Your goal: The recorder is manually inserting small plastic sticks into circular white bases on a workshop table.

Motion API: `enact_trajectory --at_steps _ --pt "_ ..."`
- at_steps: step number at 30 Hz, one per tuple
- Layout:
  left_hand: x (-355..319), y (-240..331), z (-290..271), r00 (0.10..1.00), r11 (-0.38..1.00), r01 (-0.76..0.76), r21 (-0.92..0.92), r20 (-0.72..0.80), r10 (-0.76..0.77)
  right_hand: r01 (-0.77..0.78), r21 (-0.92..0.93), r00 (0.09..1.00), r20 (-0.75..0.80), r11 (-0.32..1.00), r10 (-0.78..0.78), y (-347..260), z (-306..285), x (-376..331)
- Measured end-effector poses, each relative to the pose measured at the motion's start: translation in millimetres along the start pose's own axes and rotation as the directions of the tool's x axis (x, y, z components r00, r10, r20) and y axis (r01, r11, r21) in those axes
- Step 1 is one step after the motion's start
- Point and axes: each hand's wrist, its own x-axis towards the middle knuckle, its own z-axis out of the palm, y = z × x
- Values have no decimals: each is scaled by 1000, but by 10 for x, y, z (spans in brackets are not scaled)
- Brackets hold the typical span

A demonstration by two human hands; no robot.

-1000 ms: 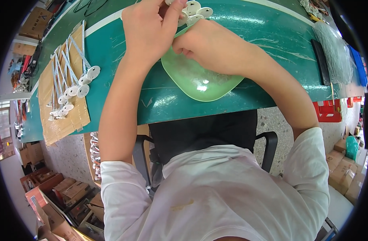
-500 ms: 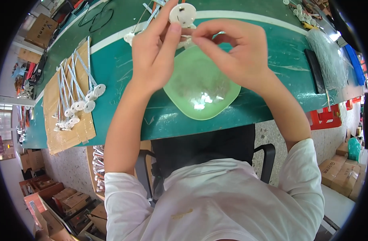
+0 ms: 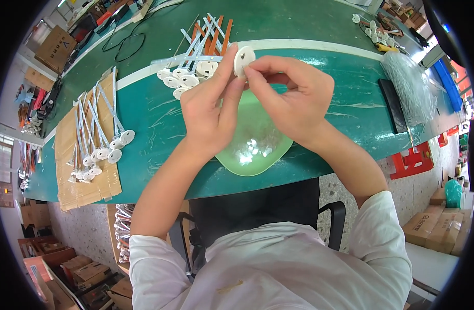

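A white round disc (image 3: 244, 58) with a small slot in its face stands nearly edge-on between my hands. My left hand (image 3: 210, 111) is closed on it, with fingers and thumb at its left and lower side. A pale metal strip (image 3: 188, 60) sticks out leftward behind that hand; whether it joins the disc is hidden. My right hand (image 3: 294, 95) pinches thumb and forefinger at the disc's right edge. Anything small in that pinch cannot be made out. Below both hands sits a green plastic bowl (image 3: 247, 166), its far part covered by them.
Beyond my left hand lies a pile of white discs (image 3: 188, 80) on metal and orange-brown strips. More such pieces rest on a cardboard sheet (image 3: 66, 188) at left. At right are a black bar (image 3: 393, 106) and a clear plastic bag (image 3: 410, 88). A black chair (image 3: 257, 204) stands at the table edge.
The disc has turned from facing me to nearly edge-on. My right fingers have moved up from below it to its edge. The whole view has shifted, showing more of the strip pile.
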Motion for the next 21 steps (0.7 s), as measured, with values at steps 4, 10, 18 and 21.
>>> enact_trajectory --at_steps 4,10,18,21 --pt "12 -67 -45 1000 996 27 -84 8 -27 -71 96 987 152 993 56 2 -80 53" --pt "52 -59 -169 993 988 48 -145 115 -31 -340 270 906 352 901 236 -5 -223 156" --pt "41 -21 -95 997 983 68 -169 53 -60 131 -13 970 210 991 -125 0 -154 98" --pt "19 -19 -120 998 1000 3 -15 63 -2 200 -81 968 174 976 -184 20 -104 60"
